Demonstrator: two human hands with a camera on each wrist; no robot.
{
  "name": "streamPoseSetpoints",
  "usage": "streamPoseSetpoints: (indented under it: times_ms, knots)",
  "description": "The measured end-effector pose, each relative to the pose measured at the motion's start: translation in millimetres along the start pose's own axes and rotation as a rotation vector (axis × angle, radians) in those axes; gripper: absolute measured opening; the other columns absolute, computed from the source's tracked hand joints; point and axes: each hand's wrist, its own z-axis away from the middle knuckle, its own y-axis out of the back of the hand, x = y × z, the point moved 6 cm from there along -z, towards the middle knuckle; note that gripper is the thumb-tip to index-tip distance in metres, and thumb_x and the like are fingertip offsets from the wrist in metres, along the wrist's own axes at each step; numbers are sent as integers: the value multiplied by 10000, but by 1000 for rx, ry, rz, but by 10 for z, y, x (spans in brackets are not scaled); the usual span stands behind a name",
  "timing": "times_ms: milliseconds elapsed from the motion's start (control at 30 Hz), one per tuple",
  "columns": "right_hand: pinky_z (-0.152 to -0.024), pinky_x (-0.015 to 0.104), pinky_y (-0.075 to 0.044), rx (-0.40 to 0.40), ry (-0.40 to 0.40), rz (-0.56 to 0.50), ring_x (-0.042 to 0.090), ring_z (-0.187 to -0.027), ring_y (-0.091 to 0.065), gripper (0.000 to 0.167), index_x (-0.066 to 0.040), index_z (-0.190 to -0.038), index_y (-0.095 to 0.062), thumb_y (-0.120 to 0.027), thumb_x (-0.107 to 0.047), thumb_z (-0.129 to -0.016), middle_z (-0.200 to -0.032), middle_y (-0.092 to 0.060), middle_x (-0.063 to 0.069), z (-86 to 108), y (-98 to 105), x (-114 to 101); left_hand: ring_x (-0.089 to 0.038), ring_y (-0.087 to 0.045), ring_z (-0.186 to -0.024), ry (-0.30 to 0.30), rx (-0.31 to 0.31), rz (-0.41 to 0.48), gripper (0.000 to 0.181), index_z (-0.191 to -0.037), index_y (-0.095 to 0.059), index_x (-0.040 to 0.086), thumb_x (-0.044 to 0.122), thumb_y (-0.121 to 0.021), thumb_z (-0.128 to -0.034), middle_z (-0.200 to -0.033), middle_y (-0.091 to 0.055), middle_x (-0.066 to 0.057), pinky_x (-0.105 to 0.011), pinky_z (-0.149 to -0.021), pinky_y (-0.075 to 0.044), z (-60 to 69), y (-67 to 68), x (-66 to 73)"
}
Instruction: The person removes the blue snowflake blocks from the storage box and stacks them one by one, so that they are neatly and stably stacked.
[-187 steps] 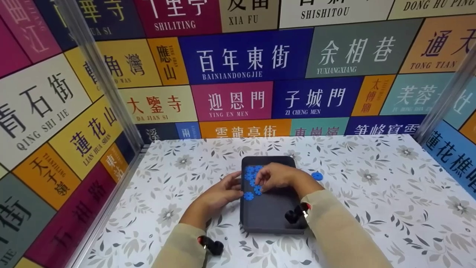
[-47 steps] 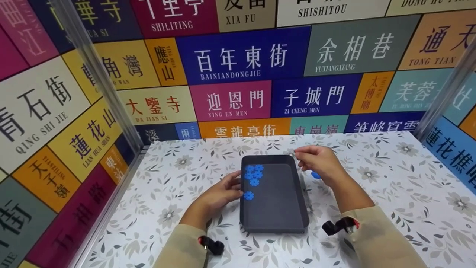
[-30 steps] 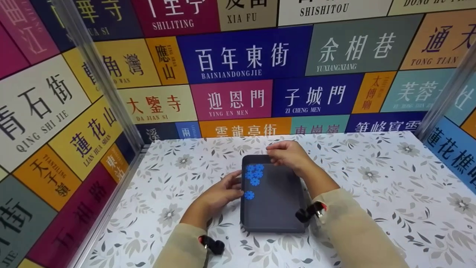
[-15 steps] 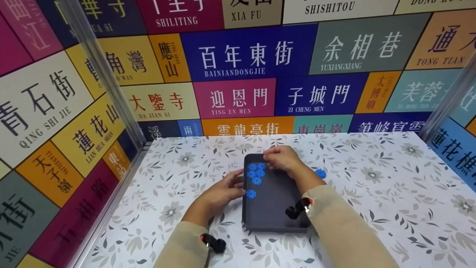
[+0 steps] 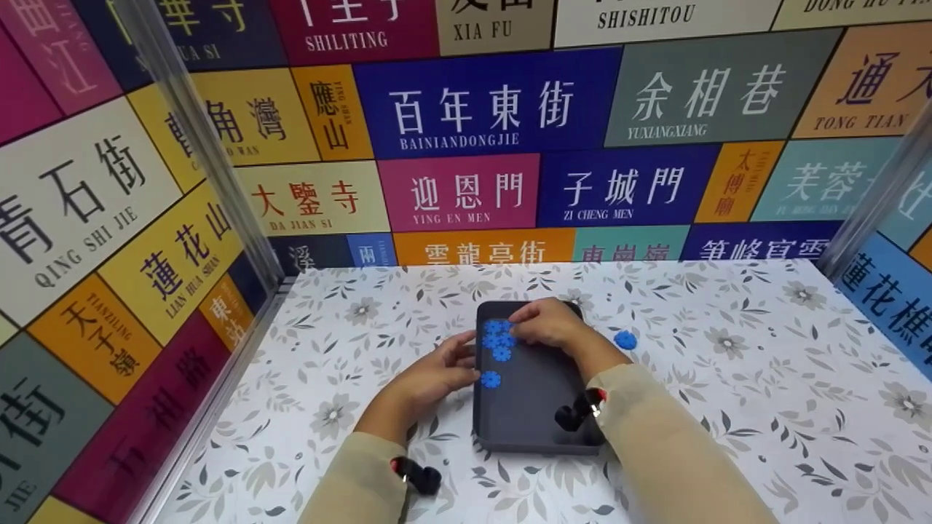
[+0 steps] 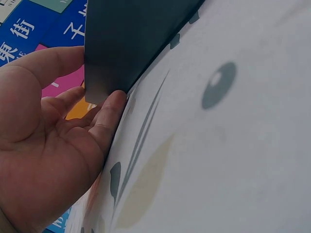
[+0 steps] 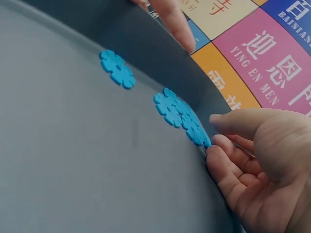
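Several blue notched plastic discs [image 5: 502,354], like snowflake building pieces, lie flat and clustered at the far left end of a dark grey tray [image 5: 539,444]. A separate blue disc [image 5: 491,379] lies nearer, beside the tray's left wall. My right hand [image 5: 550,324] reaches into the tray, fingertips at the cluster's right edge. In the right wrist view its thumb [image 7: 218,120] and fingers [image 7: 221,165] stand apart beside the end disc [image 7: 197,132], and no lifted disc shows. My left hand [image 5: 433,375] rests against the tray's left side, its fingertips [image 6: 115,99] touching the wall.
Another blue disc piece [image 5: 625,340] lies on the table to the right of the tray, past my right forearm. A white cloth [image 5: 349,378] with grey flowers covers the table. Walls of coloured name signs [image 5: 480,102] stand behind and at both sides.
My right hand has gone from beside the loose disc on the right, over the tray's far end, down to the cluster. A disc formerly below the cluster is gone. My left hand stays put.
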Motion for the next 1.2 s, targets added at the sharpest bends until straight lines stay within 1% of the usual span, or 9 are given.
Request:
streamPoseSetpoints:
  times_ms: [133,367,467,567,667,833,967,1067,1200]
  knots:
    - [-706,253,-566,-20,12,92,136,-795,-684,345,-85,-1147,-812,-867,-210,-830,-1029,-802,59,-1,-12,-19,-314,-447,-1554,-17,-14,12,824,-1683,-334,217,98,-706,-959,-1675,-435,-134,-513,-1312,-344,-5,-14,13]
    - [-727,237,-522,-57,51,201,129,-841,-657,325,-112,-1158,-823,-853,-204,-848,-1076,-808,51,1,-29,-37,-300,-460,-1545,-9,-4,6,820,-1678,-350,234,103,-716,-956,-1674,-446,-117,-503,-1307,-354,-5,-1,15]
    - [-727,241,-503,-79,55,230,126,-829,-636,321,-126,-1165,-822,-861,-197,-855,-989,-777,12,-1,-41,-43,-299,-464,-1542,-7,-6,5,819,-1679,-349,239,104,-713,-957,-1676,-446,-113,-505,-1307,-354,-4,0,13]
    - [-713,240,-488,-91,66,258,114,-790,-611,336,-134,-1172,-824,-876,-187,-844,-874,-713,-31,0,-54,-60,-297,-464,-1542,-4,-4,12,820,-1679,-349,241,95,-709,-957,-1678,-444,-110,-502,-1307,-355,-2,-1,11]
    - [-701,244,-483,-99,74,275,112,-763,-599,332,-147,-1167,-829,-876,-174,-840,-825,-682,-43,6,-64,-75,-297,-462,-1543,0,-4,13,815,-1678,-351,242,87,-706,-961,-1680,-441,-110,-504,-1307,-355,0,-3,17]
    - [-707,269,-498,-106,49,288,139,-777,-608,324,-185,-1152,-832,-871,-161,-830,-860,-700,-10,21,-67,-77,-286,-463,-1544,17,-1,-6,809,-1671,-363,264,110,-717,-960,-1681,-443,-90,-502,-1306,-357,6,-1,10]
    - [-715,266,-497,-107,91,321,128,-777,-602,361,-161,-1175,-829,-866,-159,-816,-876,-725,5,22,-74,-110,-318,-454,-1551,-19,-20,4,815,-1683,-336,213,93,-700,-964,-1685,-426,-138,-499,-1293,-375,-2,-12,15]
    - [-703,254,-485,-100,116,331,121,-765,-586,370,-124,-1168,-823,-866,-153,-801,-864,-711,-6,30,-80,-130,-348,-447,-1555,-55,-37,23,811,-1689,-308,160,64,-672,-971,-1684,-413,-186,-497,-1283,-390,-16,-25,18]
    - [-693,259,-484,-82,90,262,137,-783,-583,350,-85,-1118,-787,-872,-121,-781,-880,-669,-1,35,-72,-117,-362,-449,-1552,-67,-36,34,814,-1689,-304,146,53,-666,-967,-1682,-411,-200,-494,-1281,-393,-25,-28,11]
